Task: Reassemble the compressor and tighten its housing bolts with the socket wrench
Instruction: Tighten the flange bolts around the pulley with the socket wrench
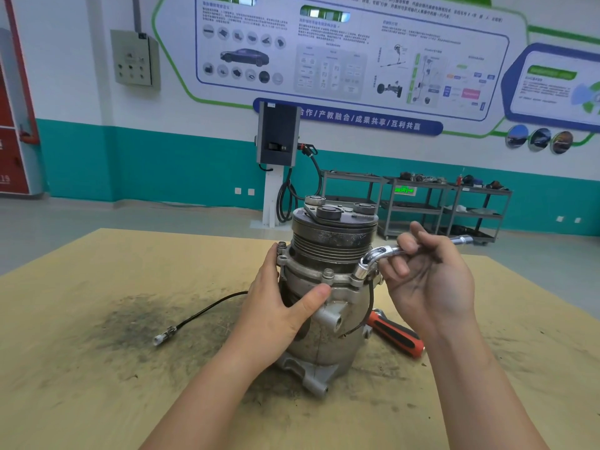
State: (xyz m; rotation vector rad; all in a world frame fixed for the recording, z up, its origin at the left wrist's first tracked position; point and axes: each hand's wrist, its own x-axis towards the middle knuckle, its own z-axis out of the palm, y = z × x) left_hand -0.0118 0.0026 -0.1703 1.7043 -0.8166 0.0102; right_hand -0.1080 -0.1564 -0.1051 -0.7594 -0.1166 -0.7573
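Compressor on the bench, housing bolts being tightened. To the left of the compressor [328,287] a thin black cable [207,311] trails across the stained board table [97,368] and ends in a small white plug [161,338]. The compressor itself stands upright on the table, pulley end up, near the middle of the board. The person's left hand [285,306] grasps its body just below the bolted flange, thumb across the front and fingers wrapped round the far left side. The body is dull grey cast metal, scuffed and oily, with a dark grooved pulley above and mounting lugs at the foot. It looks heavy, rigid and likely greasy, so a steadying hold on the ribbed flange or the body, as here, seems wiser than on the pulley. A bolt [328,273] stands proud on the front of the flange. At the right edge of the flange the socket wrench [383,254] sits over another bolt, its bent chrome shaft running off to the right. The right hand [428,274] pinches that shaft between curled fingers, palm towards the viewer. To the lower right of the compressor, touching or just beside its base, lies a tool with an orange and black handle [397,336].
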